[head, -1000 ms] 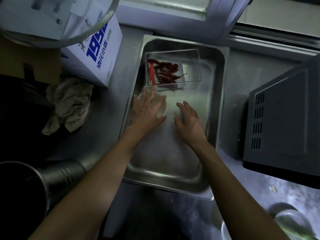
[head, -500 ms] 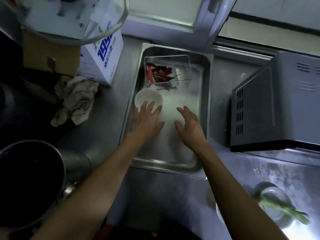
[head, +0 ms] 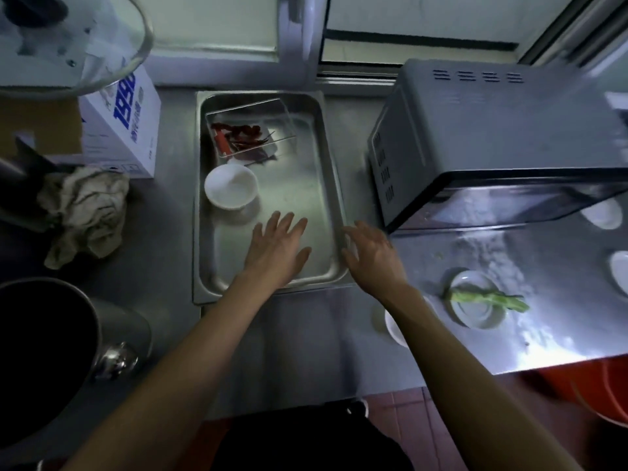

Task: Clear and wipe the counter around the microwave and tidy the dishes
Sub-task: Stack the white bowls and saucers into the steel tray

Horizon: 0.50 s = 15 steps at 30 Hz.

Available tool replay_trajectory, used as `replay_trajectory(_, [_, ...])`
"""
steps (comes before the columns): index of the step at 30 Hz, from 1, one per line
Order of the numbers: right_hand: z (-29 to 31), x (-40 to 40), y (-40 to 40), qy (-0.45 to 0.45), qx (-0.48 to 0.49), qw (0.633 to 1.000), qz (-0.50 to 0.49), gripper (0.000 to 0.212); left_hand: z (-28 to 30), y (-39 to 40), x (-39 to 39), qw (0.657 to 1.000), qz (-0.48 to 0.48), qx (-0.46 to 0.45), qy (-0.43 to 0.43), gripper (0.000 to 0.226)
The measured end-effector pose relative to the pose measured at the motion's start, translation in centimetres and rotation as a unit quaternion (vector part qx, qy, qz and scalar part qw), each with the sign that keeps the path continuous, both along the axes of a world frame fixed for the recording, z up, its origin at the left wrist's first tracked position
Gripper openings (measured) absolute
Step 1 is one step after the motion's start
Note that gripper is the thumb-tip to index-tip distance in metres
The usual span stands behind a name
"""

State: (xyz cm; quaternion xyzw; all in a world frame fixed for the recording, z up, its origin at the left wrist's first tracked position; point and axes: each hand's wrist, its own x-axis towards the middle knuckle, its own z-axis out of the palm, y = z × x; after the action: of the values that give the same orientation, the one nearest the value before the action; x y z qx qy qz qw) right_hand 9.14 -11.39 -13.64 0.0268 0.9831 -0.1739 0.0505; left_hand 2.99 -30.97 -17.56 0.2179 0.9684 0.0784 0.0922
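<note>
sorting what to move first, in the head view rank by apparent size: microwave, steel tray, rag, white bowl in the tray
1. microwave
2. steel tray, slightly smaller
3. rag
4. white bowl

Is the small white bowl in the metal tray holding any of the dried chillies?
No, the white bowl looks empty; the chillies lie in the clear box behind it.

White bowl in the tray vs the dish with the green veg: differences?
The bowl sits inside the steel tray, left of the microwave; the dish sits on the bare counter in front of it. The bowl looks empty; the dish carries a green vegetable across it. Both are white, round and upright, untouched by either hand.
</note>
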Motion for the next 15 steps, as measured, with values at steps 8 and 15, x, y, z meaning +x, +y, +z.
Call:
replay_trajectory(8, [1.0, 8.8, 7.3, 0.007, -0.007, 0.999, -0.047, 0.047, 3.4, 6.8, 6.6, 0.999, -0.047, 0.011, 0.019, 0.058])
replay_trajectory(15, [1.4, 21.7, 16.6, 0.022, -0.052, 0.990, -0.129, 0.047, 4.8, 16.1, 16.3, 0.993, -0.113, 0.037, 0.008, 0.055])
